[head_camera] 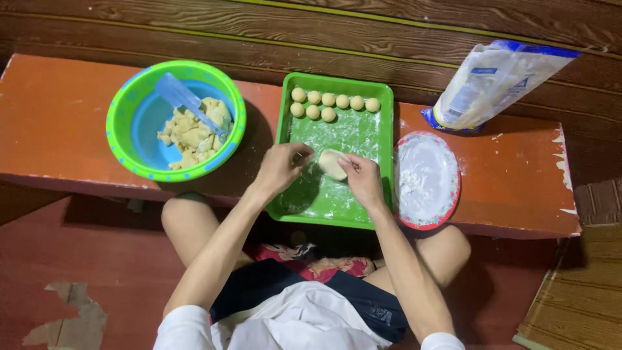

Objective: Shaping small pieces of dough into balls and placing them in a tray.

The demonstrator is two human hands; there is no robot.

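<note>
My left hand (280, 168) and my right hand (363, 179) both pinch a flattened pale dough piece (331, 163) over a green floured tray (382, 129). Several small dough balls (334, 104) lie in two rows at the tray's far end. The tray sits on a low orange-red bench (58, 123). My knees show under the bench.
A green and blue bowl (129, 152) at the left holds chopped yellow filling (194, 133) and a pale blue spatula (181, 97). A red-rimmed plate of flour (426, 179) lies right of the tray. A white and blue flour bag (492, 81) leans at the back right.
</note>
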